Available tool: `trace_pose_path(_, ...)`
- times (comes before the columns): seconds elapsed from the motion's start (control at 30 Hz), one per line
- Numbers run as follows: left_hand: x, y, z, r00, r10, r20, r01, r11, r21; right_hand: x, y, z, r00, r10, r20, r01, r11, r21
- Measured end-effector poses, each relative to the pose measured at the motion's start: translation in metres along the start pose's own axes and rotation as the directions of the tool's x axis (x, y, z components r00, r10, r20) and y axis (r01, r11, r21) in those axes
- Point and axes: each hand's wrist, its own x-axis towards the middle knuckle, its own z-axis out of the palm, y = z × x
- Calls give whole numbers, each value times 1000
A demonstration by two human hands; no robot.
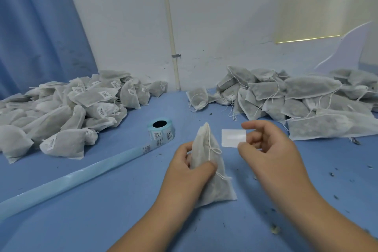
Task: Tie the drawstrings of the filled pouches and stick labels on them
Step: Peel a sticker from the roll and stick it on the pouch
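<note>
Pouch [210, 170], drawstring seemingly tied, stands gripped in the left hand [188, 168] on the tabletop [102, 200], steadied for labelling; just right, the right hand [270, 149] pinches a peeled label [233, 138].

small white stickers with black barcodes and lines of print sit on the grey-white filled pouches of the left pile [104, 94], on the pale blue label roll [161, 129] and on its unrolled backing strip [147, 148]. all of this print is too small and blurred to read. the white rectangular label [233, 138] pinched by the right hand [270, 149], beside the grey-white drawstring pouch [219, 188] gripped by the left hand [184, 170], shows only a plain face.
</note>
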Motion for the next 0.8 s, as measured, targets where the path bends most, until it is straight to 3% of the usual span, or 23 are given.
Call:
trace_pose_path(0.13,-1,0,2,999,-9,-32,9,1000,-1,-4,4,3,981,-188,-38,173,954,-243)
trace_pose_path(0.33,-1,-3,5,999,16,-36,-15,999,30,-9,7,12,942,-336,-4,296,834,-465)
trace_pose_path(0.8,-1,-8,6,990,138,-33,-133,982,133,-8,8,16,893,-384,233,448,801,-397)
